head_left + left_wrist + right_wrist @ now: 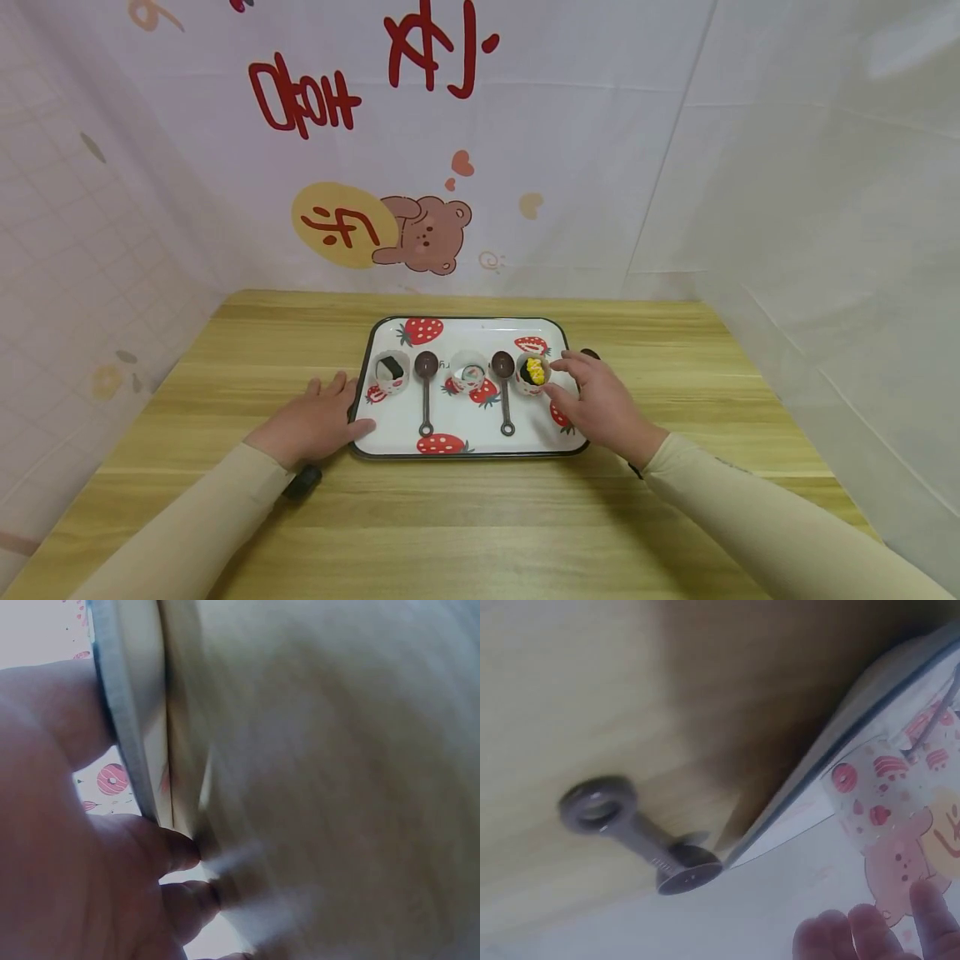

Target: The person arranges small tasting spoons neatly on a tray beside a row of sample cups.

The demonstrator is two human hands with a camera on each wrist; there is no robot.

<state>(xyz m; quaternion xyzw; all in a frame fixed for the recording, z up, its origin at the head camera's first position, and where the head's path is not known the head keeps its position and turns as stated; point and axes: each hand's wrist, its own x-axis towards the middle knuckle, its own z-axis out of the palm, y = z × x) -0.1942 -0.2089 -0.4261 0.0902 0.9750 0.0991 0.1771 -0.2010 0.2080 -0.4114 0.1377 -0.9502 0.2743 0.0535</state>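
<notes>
A white strawberry-print tray (pixel 480 442) with a dark rim lies on the table. My left hand (pixel 318 421) holds its left edge, the thumb over the rim and the fingers along the outer side. Around the right cup (pixel 525 388), my right hand (pixel 600 402) has thumb and fingers spread apart. A toy sushi piece (pixel 534 371) with a yellow top sits in that cup. The left cup (pixel 392 386) contains a black-and-white rice ball (pixel 390 367). In the middle cup (pixel 459 386) lies a small pale, round piece (pixel 472 374).
Two brown measuring spoons, a left one (pixel 426 392) and a right one (pixel 505 392), lie on the tray between the cups. Another brown spoon (pixel 649 836) rests on the wooden table (pixel 480 517) beyond the tray's right edge. White printed cloth (pixel 570 150) hangs behind the table.
</notes>
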